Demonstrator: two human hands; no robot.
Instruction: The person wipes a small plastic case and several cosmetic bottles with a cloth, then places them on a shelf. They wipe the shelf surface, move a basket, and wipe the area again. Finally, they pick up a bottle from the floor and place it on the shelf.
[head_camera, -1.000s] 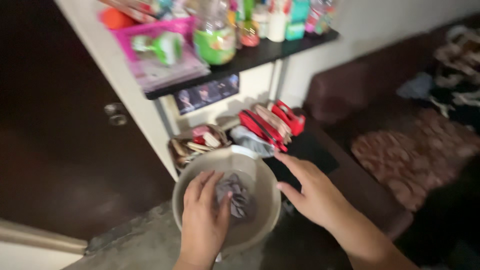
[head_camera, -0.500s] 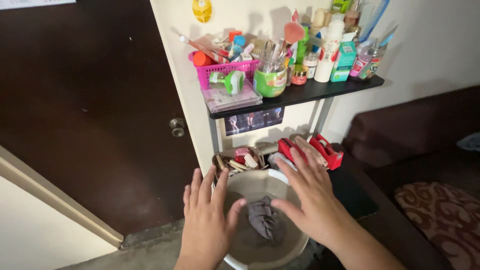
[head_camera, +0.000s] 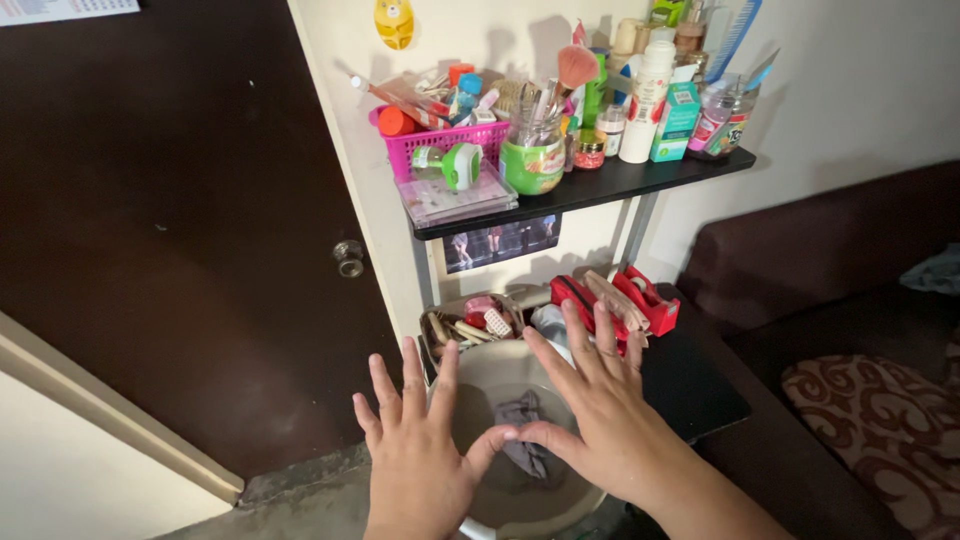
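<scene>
A round beige basin sits low in front of me with water and a crumpled grey cloth in it. My left hand hovers over the basin's left rim with the fingers spread and nothing in it. My right hand is spread flat over the basin's right side, above the cloth. The two thumbs touch or nearly touch over the cloth. Neither hand holds anything.
A black shelf above holds a pink basket, a green jar of brushes and bottles. The lower shelf carries a small tub of items and red pouches. A dark door stands left, a brown sofa right.
The view has swung up from the basin to the shelf. My left hand let go of the cloth and lifted; both hands now hover spread above the basin, thumbs together.
</scene>
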